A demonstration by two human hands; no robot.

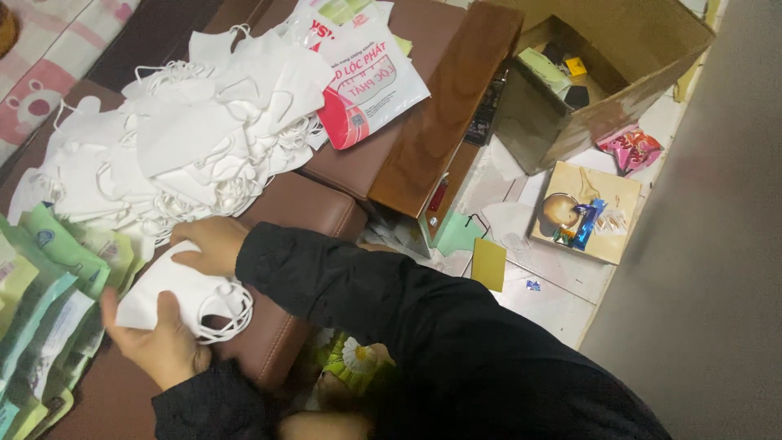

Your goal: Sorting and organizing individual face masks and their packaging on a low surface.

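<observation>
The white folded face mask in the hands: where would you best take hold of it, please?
Probably by the flat folded body of the white folded face mask, from its left edge, where the left hand already pinches it; the thin ear loops bunch at the right end and would likely tangle.

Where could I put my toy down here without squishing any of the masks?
The bare brown cushion between the mask pile and the black sleeve is free. So is the wooden board beside the cardboard box. Far left is crowded with green packets.
</observation>
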